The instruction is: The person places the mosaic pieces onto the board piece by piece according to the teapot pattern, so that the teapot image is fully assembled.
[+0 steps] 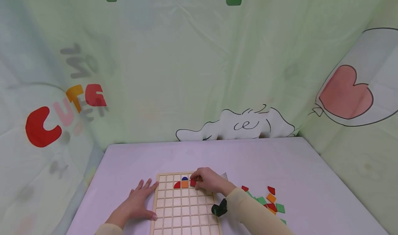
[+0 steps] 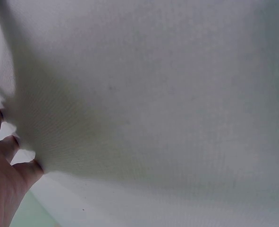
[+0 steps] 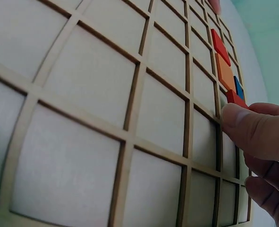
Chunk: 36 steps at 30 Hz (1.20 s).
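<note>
A wooden grid board [image 1: 177, 202] lies on the table. My right hand [image 1: 211, 180] is over its far right part, pinching a red piece [image 1: 193, 183] between thumb and finger; the right wrist view shows this red piece [image 3: 235, 98] at the thumb tip. Just left of it, an orange square [image 1: 185, 184] sits in a cell, with a red rounded piece [image 1: 177, 185] on its left and a blue round piece [image 1: 185, 178] in the cell beyond. With fingers spread, my left hand [image 1: 136, 202] rests along the board's left edge, its thumb and a fingertip touching the frame.
Right of the board, loose flat pieces lie scattered, among them a red piece [image 1: 271, 190], an orange square [image 1: 271, 198] and a green piece [image 1: 280, 208]. Printed curtains [image 1: 174, 72] surround the pale table [image 1: 133, 159]. A greyish object [image 1: 224, 176] shows partly behind the right hand.
</note>
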Tool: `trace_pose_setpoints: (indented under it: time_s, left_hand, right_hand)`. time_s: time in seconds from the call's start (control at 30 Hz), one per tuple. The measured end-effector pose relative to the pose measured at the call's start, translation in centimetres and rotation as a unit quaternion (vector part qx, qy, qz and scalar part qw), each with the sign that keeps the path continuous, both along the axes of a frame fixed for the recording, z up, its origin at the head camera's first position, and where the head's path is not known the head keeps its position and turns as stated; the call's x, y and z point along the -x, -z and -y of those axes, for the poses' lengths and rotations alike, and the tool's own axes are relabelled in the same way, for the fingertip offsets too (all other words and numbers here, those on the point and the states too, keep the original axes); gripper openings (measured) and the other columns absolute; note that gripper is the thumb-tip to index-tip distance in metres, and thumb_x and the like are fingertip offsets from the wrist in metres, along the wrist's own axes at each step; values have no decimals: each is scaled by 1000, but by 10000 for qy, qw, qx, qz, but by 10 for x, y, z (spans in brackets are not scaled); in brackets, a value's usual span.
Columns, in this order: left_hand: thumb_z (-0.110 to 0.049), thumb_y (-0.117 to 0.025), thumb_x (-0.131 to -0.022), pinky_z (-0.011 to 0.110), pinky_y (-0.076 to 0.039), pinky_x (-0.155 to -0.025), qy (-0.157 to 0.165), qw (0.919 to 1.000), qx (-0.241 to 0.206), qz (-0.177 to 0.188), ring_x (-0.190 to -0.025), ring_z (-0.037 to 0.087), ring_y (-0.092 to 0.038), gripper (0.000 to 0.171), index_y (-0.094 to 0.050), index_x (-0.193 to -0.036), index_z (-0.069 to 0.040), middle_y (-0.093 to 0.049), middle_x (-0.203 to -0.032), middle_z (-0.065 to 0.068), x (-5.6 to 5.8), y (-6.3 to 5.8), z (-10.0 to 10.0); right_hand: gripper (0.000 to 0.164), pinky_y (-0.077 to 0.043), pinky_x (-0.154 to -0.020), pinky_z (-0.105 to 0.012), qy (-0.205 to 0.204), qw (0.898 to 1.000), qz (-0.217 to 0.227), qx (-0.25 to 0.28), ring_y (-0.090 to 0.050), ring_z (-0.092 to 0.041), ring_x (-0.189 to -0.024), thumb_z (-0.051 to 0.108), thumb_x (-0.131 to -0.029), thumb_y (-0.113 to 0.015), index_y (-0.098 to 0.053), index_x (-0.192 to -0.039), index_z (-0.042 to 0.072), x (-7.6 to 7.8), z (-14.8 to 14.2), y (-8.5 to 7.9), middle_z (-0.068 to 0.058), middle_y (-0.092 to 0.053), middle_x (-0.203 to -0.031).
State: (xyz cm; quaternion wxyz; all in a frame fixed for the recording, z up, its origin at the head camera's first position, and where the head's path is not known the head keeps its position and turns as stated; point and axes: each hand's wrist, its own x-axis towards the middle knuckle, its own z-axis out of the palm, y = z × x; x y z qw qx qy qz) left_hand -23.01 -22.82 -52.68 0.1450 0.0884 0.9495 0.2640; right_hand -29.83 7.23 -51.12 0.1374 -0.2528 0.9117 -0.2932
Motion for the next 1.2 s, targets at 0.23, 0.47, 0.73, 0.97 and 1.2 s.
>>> trace_pose_setpoints:
  time_s: [0.23,0.47,0.73,0.97,1.2]
  left_hand:
    - [-39,-99,-54,82,-13,-113,20,10000,50,41,-153,57,-12,121,-42,-156,-10,-28,-165,27,0,1,0]
    - [-37,-99,-54,82,-16,-113,-8,10000,31,-29,-153,56,-13,120,-43,-156,-10,-30,-165,26,0,0,-1]
    - [-38,-99,-53,82,-15,-113,-11,10000,7,11,-153,56,-13,120,-43,-155,-9,-30,-164,27,1,2,1]
    - [-37,-99,-55,81,-15,-114,-9,10000,63,57,-153,56,-13,120,-42,-156,-10,-29,-165,26,0,0,-1]
    - [-36,-99,-54,81,-16,-114,-56,10000,48,4,-153,56,-14,118,-43,-155,-11,-30,-165,26,0,-1,-2]
  right_hand:
    - [30,-58,-90,-36,-66,10000,46,-24,-60,-13,-92,4,-88,-77,-75,-118,5,1,3,2,-3,-71,-105]
    - [29,-57,-86,-33,-191,9998,-32,-31,-59,-11,-89,3,-89,-76,-75,-119,3,2,4,4,-4,-70,-104]
    - [26,-57,-84,-31,-54,10000,-35,-31,-58,-10,-87,8,-90,-77,-76,-115,5,1,3,4,-2,-70,-102]
    - [20,-58,-85,-33,-9,9997,-232,-105,-62,-12,-90,12,-91,-77,-77,-110,6,0,6,7,-1,-71,-101]
    - [16,-57,-80,-30,-53,9988,-460,-164,-60,-11,-84,10,-91,-77,-77,-106,6,-1,8,6,-2,-70,-96]
